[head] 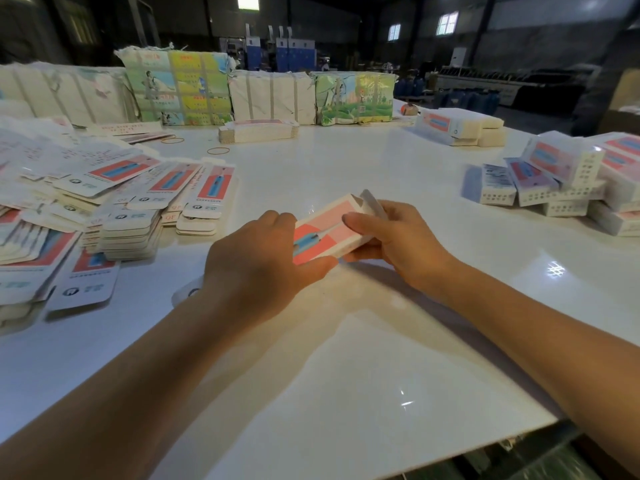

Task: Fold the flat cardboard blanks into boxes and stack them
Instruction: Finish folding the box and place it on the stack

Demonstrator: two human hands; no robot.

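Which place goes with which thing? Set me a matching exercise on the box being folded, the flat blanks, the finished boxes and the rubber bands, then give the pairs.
Things:
1. box being folded
2. flat blanks
3. finished boxes
4. rubber bands

Places:
A. piled at the table's right edge
B. lying loose on the table, far left of centre
C. held between the left hand and the right hand
D. spread in heaps on the table's left side

Pairs: 1-C, 2-D, 3-A, 4-B
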